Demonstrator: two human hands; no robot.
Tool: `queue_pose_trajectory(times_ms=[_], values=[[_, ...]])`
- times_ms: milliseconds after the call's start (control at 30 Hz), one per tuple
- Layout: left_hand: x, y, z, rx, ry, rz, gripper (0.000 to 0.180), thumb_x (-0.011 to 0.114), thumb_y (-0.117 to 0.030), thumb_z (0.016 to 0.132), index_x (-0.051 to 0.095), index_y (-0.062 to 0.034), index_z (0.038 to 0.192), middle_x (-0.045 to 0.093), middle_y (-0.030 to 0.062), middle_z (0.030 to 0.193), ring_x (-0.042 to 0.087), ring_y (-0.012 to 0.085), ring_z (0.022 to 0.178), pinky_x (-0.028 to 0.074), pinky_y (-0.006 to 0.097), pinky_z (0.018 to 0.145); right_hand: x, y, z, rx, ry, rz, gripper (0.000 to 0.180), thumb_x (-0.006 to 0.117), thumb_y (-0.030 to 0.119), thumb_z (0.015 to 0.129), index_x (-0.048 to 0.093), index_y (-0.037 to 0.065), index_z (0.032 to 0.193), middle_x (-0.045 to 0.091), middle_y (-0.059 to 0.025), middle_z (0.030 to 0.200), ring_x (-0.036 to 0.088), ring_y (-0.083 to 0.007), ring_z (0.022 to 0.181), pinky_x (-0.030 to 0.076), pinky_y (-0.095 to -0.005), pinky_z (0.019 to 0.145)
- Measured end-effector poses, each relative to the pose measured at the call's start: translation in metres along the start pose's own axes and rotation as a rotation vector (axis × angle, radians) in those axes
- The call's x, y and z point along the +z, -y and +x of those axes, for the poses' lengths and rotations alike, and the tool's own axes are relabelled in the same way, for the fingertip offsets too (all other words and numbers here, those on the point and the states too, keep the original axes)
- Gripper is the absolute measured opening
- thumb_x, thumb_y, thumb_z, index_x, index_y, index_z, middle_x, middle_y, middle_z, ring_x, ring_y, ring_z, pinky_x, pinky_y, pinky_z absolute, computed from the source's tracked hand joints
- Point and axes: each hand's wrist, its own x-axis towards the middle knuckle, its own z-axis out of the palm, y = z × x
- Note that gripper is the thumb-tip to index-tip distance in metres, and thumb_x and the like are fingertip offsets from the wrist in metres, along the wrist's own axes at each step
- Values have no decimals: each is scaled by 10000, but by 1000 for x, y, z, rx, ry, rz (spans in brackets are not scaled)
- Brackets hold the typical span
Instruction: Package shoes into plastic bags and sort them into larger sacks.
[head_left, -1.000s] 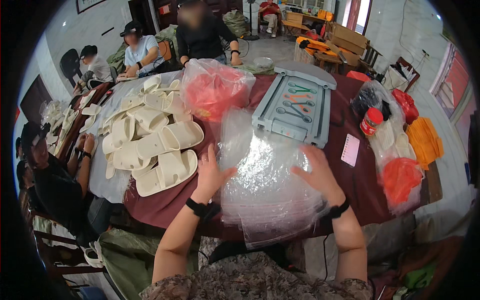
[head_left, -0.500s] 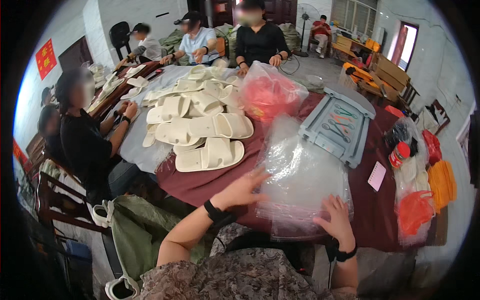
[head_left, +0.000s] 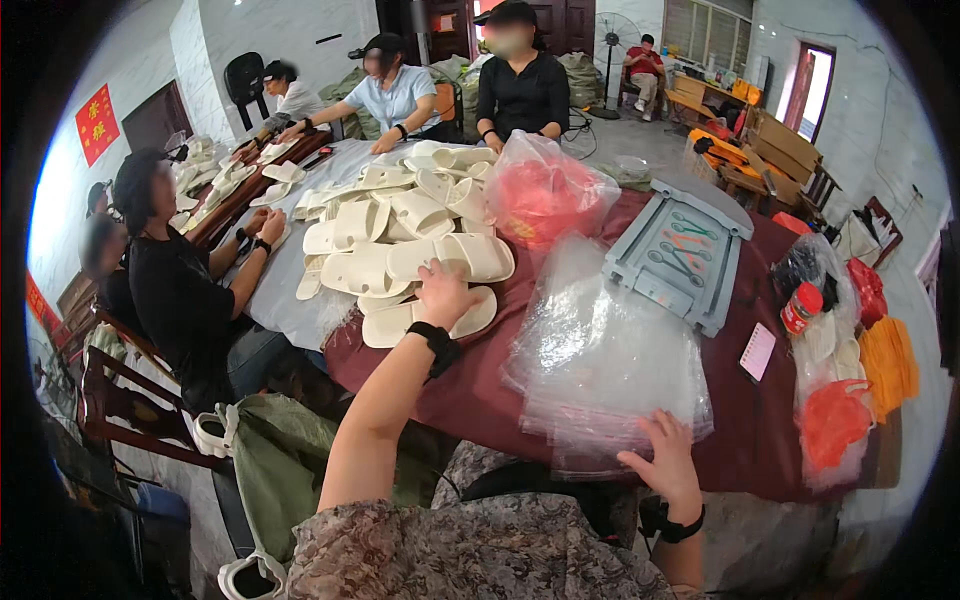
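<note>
My left hand reaches over the near edge of a pile of cream slippers, its fingers apart against the strap of one slipper. Under that hand lies another cream slipper, partly covered by my hand and wrist. My right hand rests open, fingers spread, on the near right corner of a stack of clear plastic bags. Both wrists wear black bands.
A grey plastic tray overlaps the bags' far end. Beyond the stack sits a red bundle in clear plastic. A pink-screened phone, a red-lidded jar and orange bags lie right. Several people sit around the table.
My left hand has moved from the plastic bags up and left onto the slippers. My right hand stays on the bags' near corner. Across the table, a person in light blue has leaned left.
</note>
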Motion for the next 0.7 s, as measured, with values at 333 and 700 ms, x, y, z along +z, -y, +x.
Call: queue_pose_trajectory(times_ms=[333, 700], values=[[15, 13, -22, 61, -180, -351, 260, 755, -274, 680, 739, -118, 887, 589, 139, 958, 499, 313, 1007, 447, 408, 861, -1, -2, -12, -37, -73, -1, 615, 706, 428, 758, 558, 55, 1225, 461, -205, 1340, 366, -392, 1287, 233, -505, 1077], [-61, -14, -52, -111, 184, -1476, 156, 622, -221, 905, 566, -77, 880, 572, -15, 851, 553, 61, 699, 468, 227, 610, -16, 21, -9, -117, -108, -11, 611, 686, 448, 782, 554, 50, 1226, 483, -173, 1315, 367, -376, 1293, 216, -558, 1086]])
